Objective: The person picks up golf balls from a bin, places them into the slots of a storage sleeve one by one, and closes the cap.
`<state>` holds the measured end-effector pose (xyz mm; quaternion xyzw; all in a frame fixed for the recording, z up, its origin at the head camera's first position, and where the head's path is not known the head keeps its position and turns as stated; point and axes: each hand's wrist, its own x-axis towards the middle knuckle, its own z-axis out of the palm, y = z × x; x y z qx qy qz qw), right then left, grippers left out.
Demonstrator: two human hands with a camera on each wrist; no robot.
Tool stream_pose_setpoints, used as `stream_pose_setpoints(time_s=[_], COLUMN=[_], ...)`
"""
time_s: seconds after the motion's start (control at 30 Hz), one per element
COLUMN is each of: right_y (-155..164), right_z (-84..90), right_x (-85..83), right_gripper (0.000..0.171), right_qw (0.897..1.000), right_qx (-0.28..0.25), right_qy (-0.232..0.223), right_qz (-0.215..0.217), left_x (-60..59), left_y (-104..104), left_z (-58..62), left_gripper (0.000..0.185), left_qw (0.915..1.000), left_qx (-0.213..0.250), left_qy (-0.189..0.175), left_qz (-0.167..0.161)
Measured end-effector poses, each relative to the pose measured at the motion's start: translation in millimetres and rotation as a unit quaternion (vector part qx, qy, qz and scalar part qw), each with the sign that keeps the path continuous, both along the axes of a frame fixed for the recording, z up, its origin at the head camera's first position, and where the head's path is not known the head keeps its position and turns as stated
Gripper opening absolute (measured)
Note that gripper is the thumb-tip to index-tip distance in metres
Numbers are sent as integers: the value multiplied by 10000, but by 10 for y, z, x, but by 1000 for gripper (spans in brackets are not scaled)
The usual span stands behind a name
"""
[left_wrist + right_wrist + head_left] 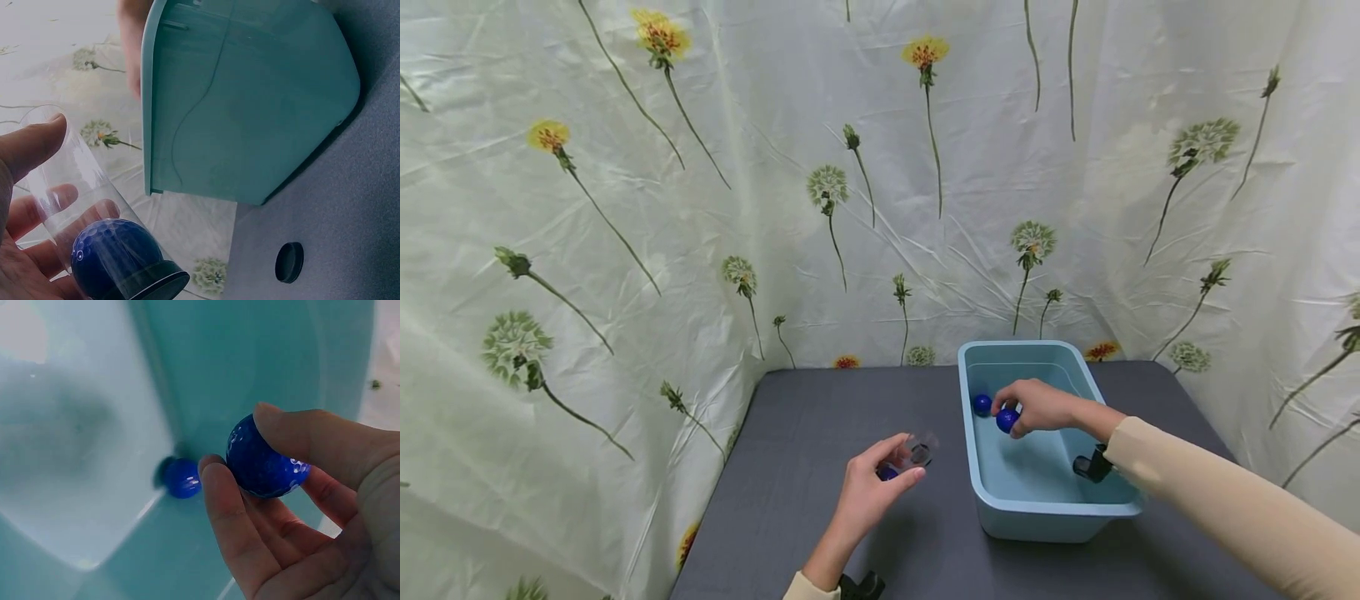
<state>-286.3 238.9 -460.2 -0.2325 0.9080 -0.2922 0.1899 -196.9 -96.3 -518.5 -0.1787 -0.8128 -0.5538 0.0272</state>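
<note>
My left hand (pixel 868 487) holds a clear plastic tube (pixel 912 456) over the grey table, left of the bin. The left wrist view shows the tube (pixel 75 187) with a blue dimpled ball (pixel 112 253) inside, against its black end cap (pixel 153 284). My right hand (pixel 1037 407) reaches into the light blue bin (pixel 977 483) and pinches a blue ball (pixel 1007 420) between thumb and fingers; the ball (pixel 265 459) shows close in the right wrist view. A second blue ball (pixel 982 404) lies on the bin floor by the far left corner, also seen as ball (pixel 182 477).
The dark grey table (pixel 820 433) is enclosed by a floral curtain (pixel 700 208) at the back and both sides. A small black cap (pixel 289 262) lies on the table near the bin. Black wrist-camera mounts (pixel 1092 465) sit on both forearms.
</note>
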Motion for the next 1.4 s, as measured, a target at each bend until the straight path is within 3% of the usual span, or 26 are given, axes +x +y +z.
stream_pose_setpoints(time_s=[0.43, 0.63, 0.77, 1.03, 1.4], right_y=[68, 6, -72, -260, -579], right_z=[329, 436, 414, 314, 275], right_x=[381, 547, 665, 873, 967], right_gripper=[40, 40, 42, 47, 43], right_qw=[9944, 9922, 9882, 9743, 9570], right_qx=[-1012, -1207, -1440, -2122, -2783], right_qy=[-217, 63, 256, 144, -6], right_qz=[-233, -317, -456, -748, -816], left_x=[34, 49, 53, 65, 103], left_y=[6, 38, 57, 83, 125], left_z=[60, 72, 76, 88, 111], left_gripper=[50, 55, 55, 51, 50], left_qw=[10000, 10000, 10000, 9999, 9997], left_qx=[-14, -15, 27, 53, -127], left_qy=[-25, -18, -27, 69, 202], left_qz=[32, -7, -45, -95, -75])
